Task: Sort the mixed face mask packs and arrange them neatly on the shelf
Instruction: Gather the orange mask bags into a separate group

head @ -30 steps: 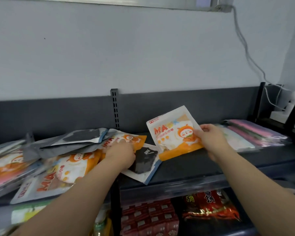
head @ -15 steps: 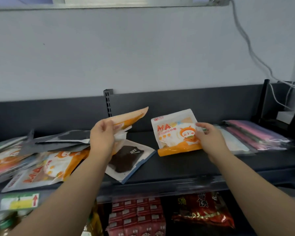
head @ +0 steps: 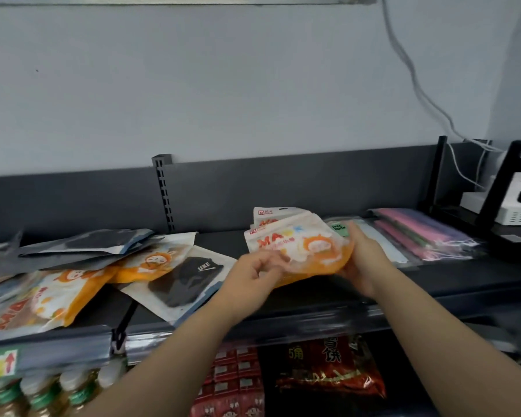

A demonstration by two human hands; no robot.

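The left hand (head: 257, 267) and right hand (head: 363, 257) grip the lower corners of two stacked orange-and-white glossy plastic mask packs (head: 295, 245) over the dark grey metal shelf (head: 328, 299). The light, floppy film probably slips, so pinching opposite edges seems safest.

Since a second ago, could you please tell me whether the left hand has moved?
Yes. The left hand went rightward, from the pile by the slotted upright to the orange mask packs that the right hand holds.

A small shop: dark display shelf (head: 322, 296) with price-label strip (head: 57, 347); snack packs (head: 328, 371) and bottles (head: 42, 395) stocked below.
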